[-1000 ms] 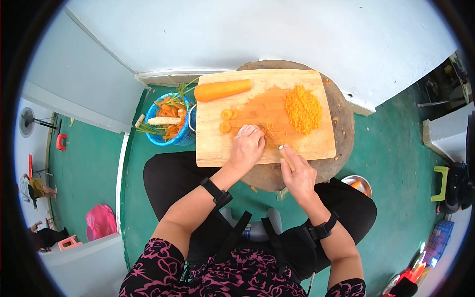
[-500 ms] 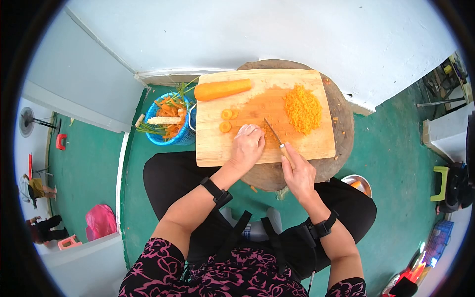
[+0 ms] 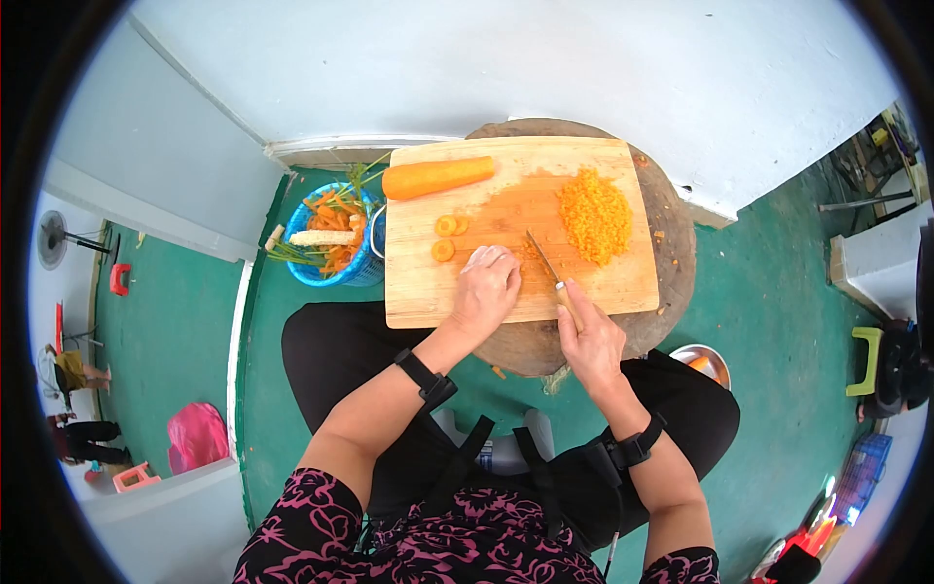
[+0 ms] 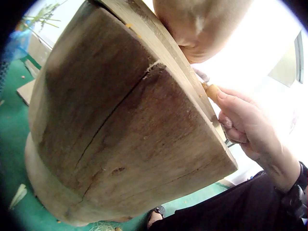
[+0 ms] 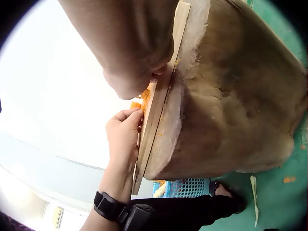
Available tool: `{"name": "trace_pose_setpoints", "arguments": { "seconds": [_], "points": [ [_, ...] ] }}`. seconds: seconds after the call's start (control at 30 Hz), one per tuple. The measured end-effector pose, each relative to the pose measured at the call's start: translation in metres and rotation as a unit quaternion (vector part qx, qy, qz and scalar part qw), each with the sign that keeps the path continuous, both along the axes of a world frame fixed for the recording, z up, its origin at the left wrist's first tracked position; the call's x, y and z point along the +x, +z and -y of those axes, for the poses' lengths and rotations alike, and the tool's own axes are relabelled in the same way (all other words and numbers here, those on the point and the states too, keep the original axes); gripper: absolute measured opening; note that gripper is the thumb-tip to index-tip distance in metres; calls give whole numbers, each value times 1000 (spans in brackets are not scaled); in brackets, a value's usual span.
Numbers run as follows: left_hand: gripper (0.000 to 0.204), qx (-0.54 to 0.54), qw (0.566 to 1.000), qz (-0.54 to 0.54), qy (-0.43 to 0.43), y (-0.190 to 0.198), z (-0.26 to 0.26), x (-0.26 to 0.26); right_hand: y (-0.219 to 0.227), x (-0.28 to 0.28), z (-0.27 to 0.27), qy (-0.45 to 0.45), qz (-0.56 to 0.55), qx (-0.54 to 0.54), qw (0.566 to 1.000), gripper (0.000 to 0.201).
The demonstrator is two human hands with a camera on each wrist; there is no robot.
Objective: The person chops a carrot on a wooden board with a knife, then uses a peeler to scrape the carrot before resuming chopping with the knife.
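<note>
Left hand: fingers bent and bunched, tips down on the near middle of the board; whether the left hand (image 3: 486, 289) pinches anything beneath, I cannot tell.
Right hand: the right hand (image 3: 593, 343) grips the wooden handle of a knife (image 3: 560, 288), blade slanting far and left.
Carrot bits: a few loose carrot bits (image 3: 530, 261) lie on the board between the left fingertips and the blade.
Chopped carrot: the heap of chopped carrot (image 3: 595, 216) sits on the right side, beyond the blade.
Slices: three carrot slices (image 3: 444, 250) lie left of and farther than the left hand.
Big carrot: one carrot (image 3: 438, 178) lies at the far left corner, well apart from both hands.
Underneath: one cutting board (image 3: 416, 297) rests on one wooden block (image 3: 673, 255).
In the way: the blade lies between left hand and heap; bunched fingers hide the board beneath.
Floor: one blue basket (image 3: 334, 279) of peelings left, one metal bowl (image 3: 724, 366) near right.
Wristbands: two, one black wristband (image 3: 425, 378) per arm.
</note>
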State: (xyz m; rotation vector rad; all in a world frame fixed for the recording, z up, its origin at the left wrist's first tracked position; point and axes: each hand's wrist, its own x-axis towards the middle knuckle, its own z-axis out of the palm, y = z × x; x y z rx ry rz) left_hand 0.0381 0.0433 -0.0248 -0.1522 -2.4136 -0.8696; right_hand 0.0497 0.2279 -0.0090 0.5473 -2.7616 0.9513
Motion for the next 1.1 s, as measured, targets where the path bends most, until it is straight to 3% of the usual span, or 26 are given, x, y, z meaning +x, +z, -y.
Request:
{"name": "trace_pose_setpoints", "arguments": {
  "seconds": [1.1],
  "points": [
    [8, -2, 1000, 2, 11, 2, -1, 1, 3, -1, 1, -2, 8, -4, 1000, 37]
  ]
}}
